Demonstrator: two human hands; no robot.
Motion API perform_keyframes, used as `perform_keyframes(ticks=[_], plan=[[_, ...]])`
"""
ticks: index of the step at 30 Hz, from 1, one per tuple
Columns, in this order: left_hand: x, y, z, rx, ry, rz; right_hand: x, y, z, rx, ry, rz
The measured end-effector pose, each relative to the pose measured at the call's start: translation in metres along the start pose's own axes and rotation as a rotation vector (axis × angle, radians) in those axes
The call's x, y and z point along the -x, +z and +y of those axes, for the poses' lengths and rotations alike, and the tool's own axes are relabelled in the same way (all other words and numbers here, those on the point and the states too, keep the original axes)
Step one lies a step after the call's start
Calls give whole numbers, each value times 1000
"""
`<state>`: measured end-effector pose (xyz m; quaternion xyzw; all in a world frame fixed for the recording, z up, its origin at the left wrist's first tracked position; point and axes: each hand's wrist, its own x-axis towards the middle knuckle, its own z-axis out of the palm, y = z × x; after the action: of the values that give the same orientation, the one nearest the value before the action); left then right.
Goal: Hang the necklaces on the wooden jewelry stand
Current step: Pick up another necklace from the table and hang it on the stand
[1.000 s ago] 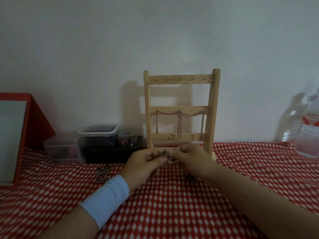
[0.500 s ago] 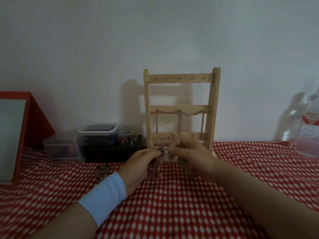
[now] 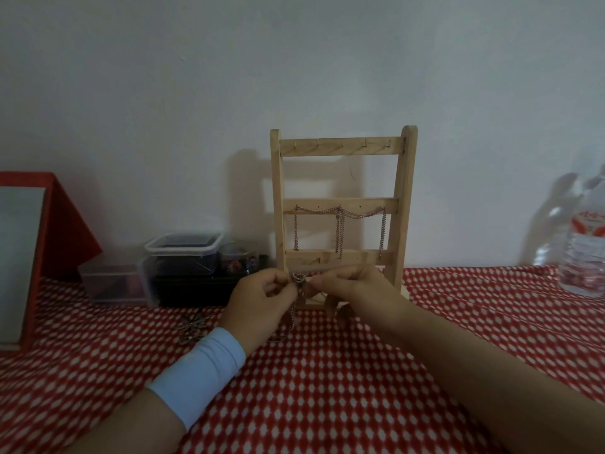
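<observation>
at the centre of the frame the left hand (image 3: 262, 303) and the right hand (image 3: 352, 288) meet just in front of the base of the wooden jewelry stand (image 3: 342, 208), both pinched narrow on one necklace (image 3: 298, 279). its small knot of chain sits between the fingertips, and a strand hangs down past the left palm toward the red-and-white tabletop (image 3: 327, 388). the stand is upright against the wall; a hung chain (image 3: 340, 221) drapes from the middle bar in three drops. a pale blue wristband (image 3: 199, 371) wraps the left forearm. another piece of jewelry (image 3: 193, 326) lies on the cloth at lower left of centre. clear plastic boxes (image 3: 183, 253) sit left of the stand, and a water bottle (image 3: 586, 244) stands at the right edge.
</observation>
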<state>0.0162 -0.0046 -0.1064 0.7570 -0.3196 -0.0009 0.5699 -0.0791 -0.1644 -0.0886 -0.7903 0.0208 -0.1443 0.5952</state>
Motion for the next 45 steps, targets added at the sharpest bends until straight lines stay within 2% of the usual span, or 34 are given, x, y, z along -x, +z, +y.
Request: perform_keyframes(ticks=[4, 8, 14, 18, 22, 26, 29, 32, 34, 38, 40, 43, 45], plan=[[1, 1, 0, 60, -16, -64, 1, -5, -2, -111, 41, -185], [1, 2, -1, 117, -10, -111, -2, -10, -2, -211, 113, -224], [3, 4, 3, 98, 53, -78, -3, -4, 1, -118, 145, -150], [1, 2, 4, 83, 51, -72, -1, 1, 2, -56, 94, -73], [0, -2, 7, 324, -92, -128, -2, 4, 4, -152, 36, 46], [-1, 0, 11, 629, -205, -233, -2, 10, 0, -88, 65, 62], [-2, 6, 9, 658, -230, -297, -4, 14, 2, -5, 100, 113], [-2, 7, 7, 596, -358, -266, -5, 18, 6, 89, 22, 198], [-3, 5, 4, 502, -391, -266, -5, 15, 7, -21, 4, 183], [-10, 4, 5, 526, -427, -149, -7, 8, 8, -262, 82, -62], [-9, 1, 9, 558, -381, -164, -7, 6, 9, -307, 79, -140], [-7, -11, 13, 663, -357, -181, -7, 2, 5, -419, 34, -137], [-8, -11, 14, 711, -340, -228, -6, -1, 2, -603, 7, -121]])
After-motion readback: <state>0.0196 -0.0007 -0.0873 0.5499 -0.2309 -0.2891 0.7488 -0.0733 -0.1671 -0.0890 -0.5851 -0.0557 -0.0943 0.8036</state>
